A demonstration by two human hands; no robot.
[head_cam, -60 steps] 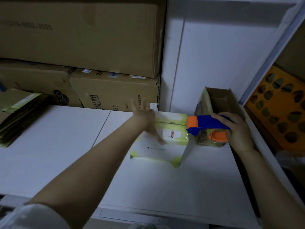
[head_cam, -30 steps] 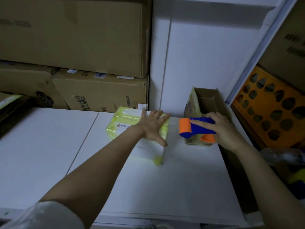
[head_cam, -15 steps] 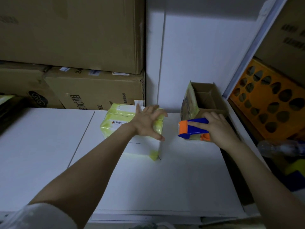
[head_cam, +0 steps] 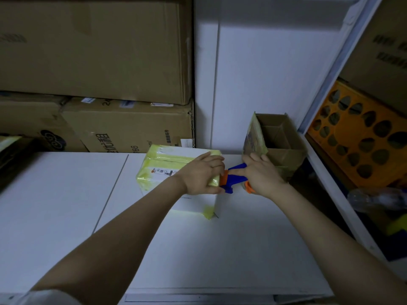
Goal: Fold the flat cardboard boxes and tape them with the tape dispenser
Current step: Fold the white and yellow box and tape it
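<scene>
A small white box (head_cam: 167, 170) with yellow tape along its edges stands on the white table (head_cam: 220, 249). My left hand (head_cam: 203, 175) grips its top right corner, thumb on the near face. My right hand (head_cam: 261, 172) holds the blue and orange tape dispenser (head_cam: 233, 178), whose orange front end touches the box's right edge next to my left fingers. Part of the dispenser is hidden under my right hand.
An open brown carton (head_cam: 277, 142) stands just behind my right hand by the white wall. Large cardboard boxes (head_cam: 123, 128) are stacked at the back left. An orange perforated crate (head_cam: 361, 146) sits off the table's right edge.
My right hand has brought the tape dispenser left until it meets the box's right edge. My left hand slid from the box's top onto its right corner and now grips it.
</scene>
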